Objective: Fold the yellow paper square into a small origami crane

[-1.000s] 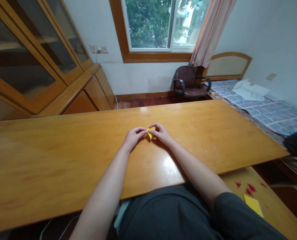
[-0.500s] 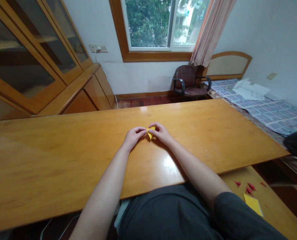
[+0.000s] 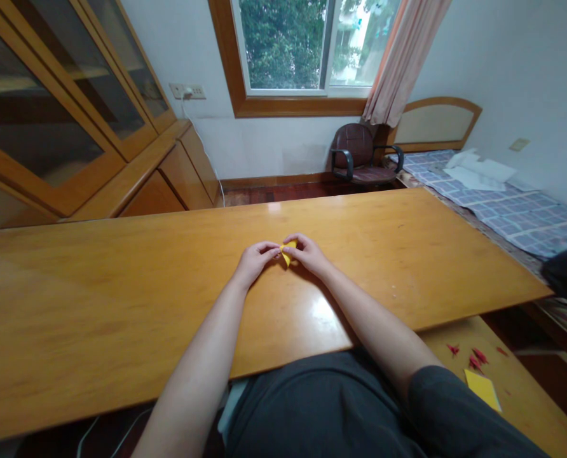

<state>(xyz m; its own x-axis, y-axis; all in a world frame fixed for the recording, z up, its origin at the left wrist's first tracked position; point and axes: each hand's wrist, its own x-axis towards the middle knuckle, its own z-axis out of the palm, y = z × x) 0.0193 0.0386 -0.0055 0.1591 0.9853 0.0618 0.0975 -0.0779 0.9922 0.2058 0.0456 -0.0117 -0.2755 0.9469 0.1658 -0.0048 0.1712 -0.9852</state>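
Observation:
A small piece of folded yellow paper (image 3: 288, 253) is held just above the wooden table, with a pointed end hanging down toward me. My left hand (image 3: 257, 261) pinches its left edge between thumb and fingertips. On the other side my right hand (image 3: 307, 253) grips the paper, thumb in front and fingers behind. The fingers cover part of the paper, so its full folded shape is hidden.
The glossy wooden table (image 3: 121, 299) spans the view. At lower right, a lower wooden surface (image 3: 445, 334) carries several small red folded pieces (image 3: 475, 361) and a yellow paper stack (image 3: 484, 389). Beyond stand a brown armchair (image 3: 360, 156), a bed (image 3: 512, 210) and a glass-door cabinet (image 3: 116, 172).

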